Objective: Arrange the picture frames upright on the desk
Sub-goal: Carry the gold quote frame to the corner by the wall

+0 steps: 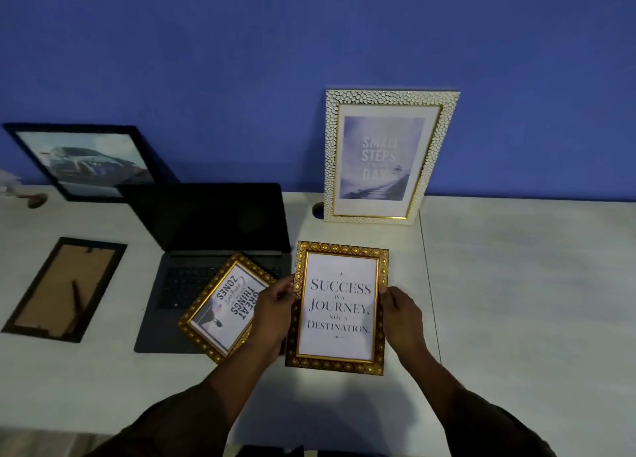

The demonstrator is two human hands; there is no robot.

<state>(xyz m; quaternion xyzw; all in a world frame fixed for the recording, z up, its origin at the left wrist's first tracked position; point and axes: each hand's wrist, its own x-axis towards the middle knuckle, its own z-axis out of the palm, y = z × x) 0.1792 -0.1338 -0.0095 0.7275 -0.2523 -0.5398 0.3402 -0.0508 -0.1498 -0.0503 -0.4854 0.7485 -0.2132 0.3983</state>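
Note:
A gold frame reading "Success is a journey" (339, 307) is held above the desk, facing me. My left hand (275, 310) grips its left edge and my right hand (401, 314) grips its right edge. A second gold frame (220, 307) lies flat and rotated, partly on the laptop and partly under my left hand. Upright against the blue wall leans a white-and-gold frame (383, 157). At the far left a black frame with a car picture (86, 160) also leans on the wall. Another black frame (65, 289) lies face down, its brown backing showing.
An open dark laptop (213, 236) sits left of centre on the white desk (516, 284). A round cable hole (318, 210) lies beside the white frame. A small object (32, 200) rests at the far left edge. The desk's right half is bare.

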